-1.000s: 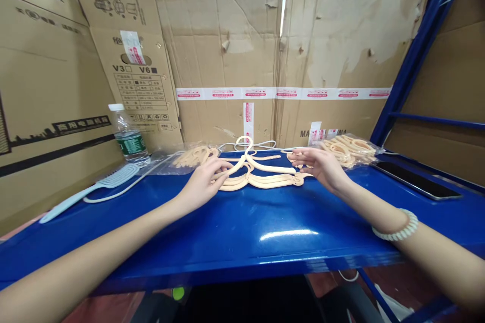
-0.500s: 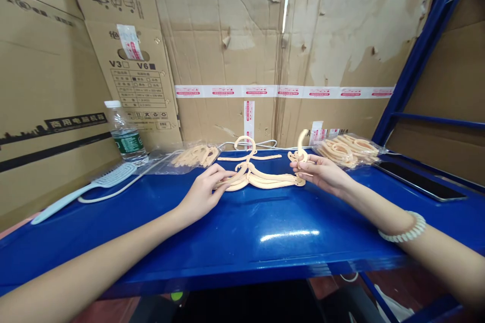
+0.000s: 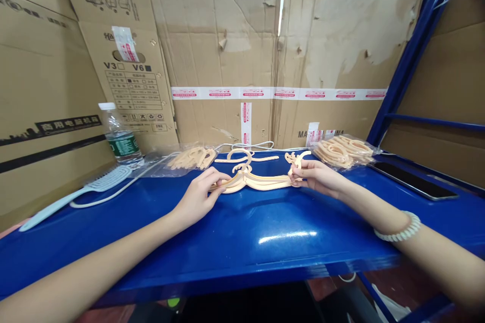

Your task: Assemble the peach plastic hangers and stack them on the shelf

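A beige folding-style hanger (image 3: 265,181) with an upright hook lies at the middle of the blue table, its bars appearing layered. My left hand (image 3: 199,193) pinches its left end between thumb and fingers. Over at the right end, my right hand (image 3: 322,177) is closed on a curved beige hook piece (image 3: 303,155), whose tip sticks up above the fingers. Those fingers hide where the hook piece and the hanger's end meet, so I cannot tell whether they are joined. Behind the hanger lies a loose beige bar (image 3: 265,158).
Plastic bags of beige hanger parts lie at left (image 3: 193,157) and right (image 3: 343,150). A water bottle (image 3: 123,141) and a pale blue hairbrush (image 3: 108,180) stand left, beside a white cable (image 3: 113,201). A black phone (image 3: 415,180) lies right. Cardboard panels (image 3: 223,35) wall the back.
The hook piece in my right hand has tilted from upright to leaning right, lower and nearer the hanger's end. My left hand keeps its pinch. The view has shifted slightly.
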Demonstrator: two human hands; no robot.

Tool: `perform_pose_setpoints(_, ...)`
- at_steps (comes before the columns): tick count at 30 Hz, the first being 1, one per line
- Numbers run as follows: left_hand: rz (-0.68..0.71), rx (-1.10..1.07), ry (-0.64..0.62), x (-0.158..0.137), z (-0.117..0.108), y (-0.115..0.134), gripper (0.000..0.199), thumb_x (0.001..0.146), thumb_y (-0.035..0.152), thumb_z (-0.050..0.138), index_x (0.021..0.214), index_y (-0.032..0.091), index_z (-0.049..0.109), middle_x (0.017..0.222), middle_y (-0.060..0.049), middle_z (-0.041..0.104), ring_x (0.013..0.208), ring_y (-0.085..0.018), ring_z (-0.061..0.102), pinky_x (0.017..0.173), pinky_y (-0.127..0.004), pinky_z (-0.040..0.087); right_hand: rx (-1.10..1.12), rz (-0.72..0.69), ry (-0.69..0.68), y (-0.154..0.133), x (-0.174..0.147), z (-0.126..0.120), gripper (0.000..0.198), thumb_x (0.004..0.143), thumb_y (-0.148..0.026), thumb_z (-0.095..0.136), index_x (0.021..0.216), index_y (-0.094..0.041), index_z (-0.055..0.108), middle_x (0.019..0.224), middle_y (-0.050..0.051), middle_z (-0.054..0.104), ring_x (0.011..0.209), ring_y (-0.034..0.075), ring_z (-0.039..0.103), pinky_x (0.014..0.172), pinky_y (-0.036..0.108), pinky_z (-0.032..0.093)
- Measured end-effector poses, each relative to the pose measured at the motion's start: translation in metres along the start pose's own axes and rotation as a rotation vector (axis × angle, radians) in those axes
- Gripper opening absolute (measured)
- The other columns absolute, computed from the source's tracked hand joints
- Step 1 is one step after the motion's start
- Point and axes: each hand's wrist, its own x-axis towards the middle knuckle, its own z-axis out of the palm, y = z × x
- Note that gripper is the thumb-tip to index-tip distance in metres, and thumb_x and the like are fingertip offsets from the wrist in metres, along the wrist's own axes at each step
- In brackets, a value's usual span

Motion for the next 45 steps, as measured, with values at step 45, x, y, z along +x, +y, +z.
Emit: perform_pose_setpoints(45, 0.021, -0.002, -0.036, -0.001, 0.002, 0.006, 0.023, 0.091, 0.016, 0.047, 0.106, 0.020, 0.064, 0.084, -0.003, 0.058, 0.075, -0.014, 0.058, 0.069, -0.025, 0.048, -0.107, -0.119, 0.202, 0.008, -0.002, 0.021, 0.026, 0.059, -0.017, 0.077, 0.064, -0.017, 0.051, 0.053, 0.001, 0.062, 0.047, 0.014, 0.061, 0.050, 0.026, 0.054)
